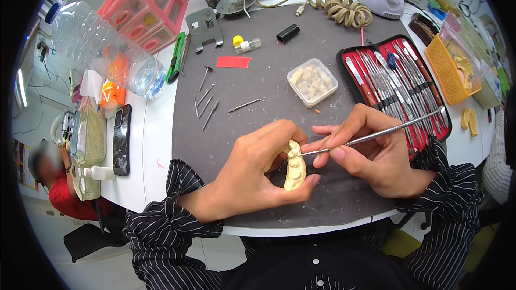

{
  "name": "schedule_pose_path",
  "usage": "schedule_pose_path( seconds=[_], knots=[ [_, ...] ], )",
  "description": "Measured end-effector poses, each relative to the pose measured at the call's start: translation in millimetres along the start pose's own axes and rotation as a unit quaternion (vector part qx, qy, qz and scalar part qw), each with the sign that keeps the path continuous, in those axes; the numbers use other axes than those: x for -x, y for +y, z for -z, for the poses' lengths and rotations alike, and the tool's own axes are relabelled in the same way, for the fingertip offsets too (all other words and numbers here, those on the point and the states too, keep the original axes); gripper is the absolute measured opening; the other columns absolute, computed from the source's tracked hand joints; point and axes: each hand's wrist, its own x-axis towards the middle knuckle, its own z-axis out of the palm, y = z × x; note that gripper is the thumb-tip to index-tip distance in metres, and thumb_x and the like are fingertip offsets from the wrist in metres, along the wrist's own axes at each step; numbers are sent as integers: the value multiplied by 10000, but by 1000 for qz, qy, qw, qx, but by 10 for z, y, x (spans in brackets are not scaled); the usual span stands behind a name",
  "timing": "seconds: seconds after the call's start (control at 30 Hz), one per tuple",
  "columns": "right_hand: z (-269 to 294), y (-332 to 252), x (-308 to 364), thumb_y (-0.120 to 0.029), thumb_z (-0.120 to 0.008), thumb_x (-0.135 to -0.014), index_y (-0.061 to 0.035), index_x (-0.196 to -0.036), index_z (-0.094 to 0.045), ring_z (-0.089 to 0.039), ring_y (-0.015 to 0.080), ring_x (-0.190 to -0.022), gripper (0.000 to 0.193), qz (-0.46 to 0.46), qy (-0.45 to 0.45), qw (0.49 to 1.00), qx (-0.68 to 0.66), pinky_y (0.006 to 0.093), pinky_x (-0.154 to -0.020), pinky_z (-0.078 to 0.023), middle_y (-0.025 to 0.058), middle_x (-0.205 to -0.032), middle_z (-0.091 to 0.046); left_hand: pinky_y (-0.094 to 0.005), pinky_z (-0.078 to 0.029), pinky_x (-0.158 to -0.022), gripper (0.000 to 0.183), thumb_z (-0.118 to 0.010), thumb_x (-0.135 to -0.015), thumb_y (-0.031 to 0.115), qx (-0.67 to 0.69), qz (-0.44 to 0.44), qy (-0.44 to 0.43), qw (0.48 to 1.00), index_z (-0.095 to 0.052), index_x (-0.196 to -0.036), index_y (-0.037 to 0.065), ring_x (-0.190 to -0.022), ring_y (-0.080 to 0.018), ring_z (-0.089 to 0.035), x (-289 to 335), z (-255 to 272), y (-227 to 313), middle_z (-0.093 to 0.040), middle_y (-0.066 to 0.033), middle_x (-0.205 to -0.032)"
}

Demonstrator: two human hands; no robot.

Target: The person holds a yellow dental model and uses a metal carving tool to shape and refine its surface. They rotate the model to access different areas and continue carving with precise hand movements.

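We hold the pale tooth model (295, 167) in our left hand (258, 174), grip closed round it above the dark mat (258, 83) on the table. Our right hand (376, 156) pinches the thin metal pick (376, 135) — best kept light, braced finger to finger. The pick runs upper right to lower left, tip at the teeth.

The person wore a dark shirt with thin white pinstripes, its long sleeves gathered in folds at both wrists. Small white buttons ran down the front. Both hands, left hand (258, 174) and right hand (371, 150), were bare.
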Motion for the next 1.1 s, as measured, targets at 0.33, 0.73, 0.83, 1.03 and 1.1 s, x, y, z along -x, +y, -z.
schedule_pose_path(
  seconds=[0.33,0.73,0.83,1.03,1.1],
  knots=[
    [13,-26,-25,-26,-610,-896,32,-970,-559,-662,149,-928,107,-50,7,999,-9,252,-791,-522,149,-996,-670,-261,-410,-568,382,-808,-662,208,4,10,-14,1000,-575,-896,17,-661,-132,-537,18,-33,-32,-544,-58,-772],
    [46,-3,-40,-85,-619,-921,24,-995,-554,-660,153,-940,147,-57,-3,998,-32,267,-831,-529,128,-960,-674,-244,-441,-539,375,-798,-701,176,15,13,-34,999,-552,-927,5,-645,-120,-536,-5,5,-15,-537,-62,-810],
    [47,-9,-44,-87,-616,-923,21,-1000,-553,-659,152,-947,146,-54,-8,998,-27,266,-838,-525,128,-966,-673,-243,-435,-536,370,-796,-703,173,15,18,-38,999,-551,-925,5,-641,-115,-528,-7,20,5,-535,-60,-809],
    [44,-3,-37,-79,-609,-924,22,-1008,-551,-653,150,-963,144,-50,-7,998,-22,264,-838,-524,125,-974,-671,-248,-406,-577,401,-805,-658,228,16,22,-17,999,-568,-907,19,-671,-114,-538,-6,-13,-14,-553,-47,-773],
    [43,-18,-32,-75,-610,-922,24,-1007,-551,-652,150,-967,143,-53,-7,998,-21,264,-838,-525,123,-972,-670,-249,-407,-575,399,-805,-660,226,12,21,-19,1000,-569,-907,19,-668,-116,-539,-4,-6,-8,-554,-49,-774]
  ],
)
